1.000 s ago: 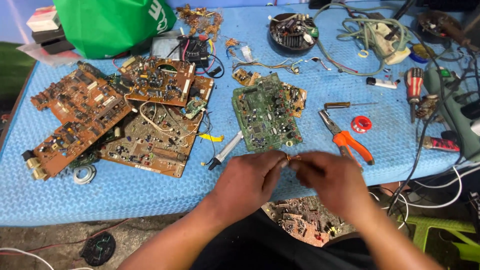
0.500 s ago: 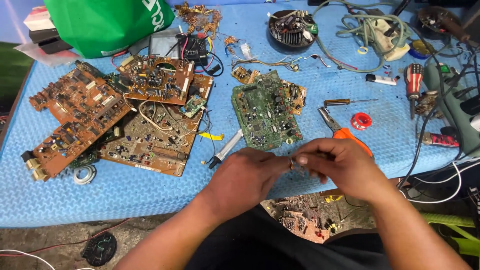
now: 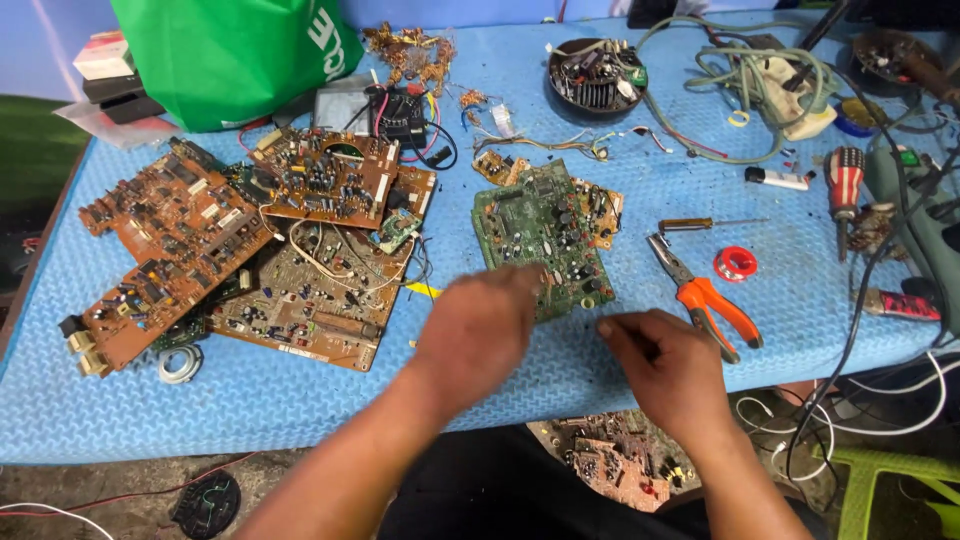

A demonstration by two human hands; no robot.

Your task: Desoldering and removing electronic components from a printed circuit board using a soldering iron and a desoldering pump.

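Observation:
My left hand [image 3: 480, 330] is blurred and hovers over the near left corner of a green circuit board [image 3: 540, 235], which lies flat on the blue mat [image 3: 300, 410]. My right hand [image 3: 665, 365] is just off the board's near right corner, above the table's front edge, fingers curled and pointing left. The two hands are apart. Motion blur hides whether either hand holds something small.
Orange-handled pliers [image 3: 715, 305], a thin screwdriver [image 3: 700, 224] and a red solder spool [image 3: 735, 264] lie to the right. A pile of brown circuit boards [image 3: 170, 250] fills the left. Farther back are a green bag [image 3: 230, 50], a black bowl of parts [image 3: 598, 75] and tangled cables [image 3: 760, 70]. Scrap boards [image 3: 610, 460] sit below the table edge.
The hands, joined at the front edge a second ago, have separated. The left hand swung up and left toward the green board; the right stayed by the edge.

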